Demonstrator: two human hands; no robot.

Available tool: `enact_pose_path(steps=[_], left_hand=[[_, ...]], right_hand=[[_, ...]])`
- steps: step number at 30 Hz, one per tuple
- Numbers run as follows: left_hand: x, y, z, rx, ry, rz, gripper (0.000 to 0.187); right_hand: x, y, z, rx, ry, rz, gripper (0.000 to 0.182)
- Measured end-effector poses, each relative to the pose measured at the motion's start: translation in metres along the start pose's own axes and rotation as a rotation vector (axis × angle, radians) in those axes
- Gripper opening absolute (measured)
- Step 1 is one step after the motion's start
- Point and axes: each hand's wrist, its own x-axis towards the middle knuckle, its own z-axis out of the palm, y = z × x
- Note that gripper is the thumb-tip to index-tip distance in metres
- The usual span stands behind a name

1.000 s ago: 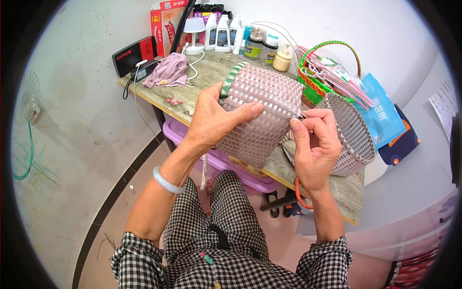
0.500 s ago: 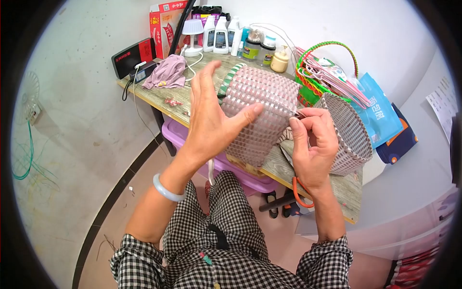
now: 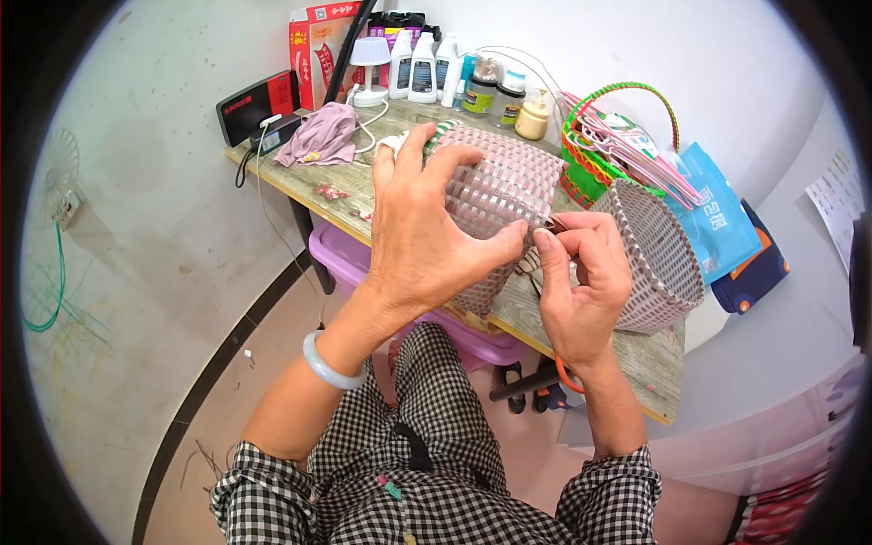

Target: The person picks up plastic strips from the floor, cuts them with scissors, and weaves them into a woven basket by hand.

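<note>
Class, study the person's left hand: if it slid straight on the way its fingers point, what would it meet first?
Probably the pink cloth on the table, beyond the woven basket that the left hand grips; depth is uncertain.

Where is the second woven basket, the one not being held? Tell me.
In the head view, the second woven basket lies tipped on its side on the wooden table, right of the right hand and just below the green-handled basket.

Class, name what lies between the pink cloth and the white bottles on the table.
In the head view, a small white lamp and its white cord lie between pink cloth and white bottles.
</note>
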Motion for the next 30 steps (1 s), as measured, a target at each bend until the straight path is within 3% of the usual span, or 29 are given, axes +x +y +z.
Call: enact_pose_path(steps=[20, 30], left_hand=[[-0.01, 0.001, 0.007, 0.029, 0.054, 0.065, 0.06], [-0.011, -0.004, 0.004, -0.008, 0.052, 0.071, 0.059]], right_hand=[[-0.005, 0.006, 0.009, 0.1, 0.016, 0.051, 0.011], [-0.003, 0.011, -0.02, 0.075, -0.226, -0.067, 0.011]])
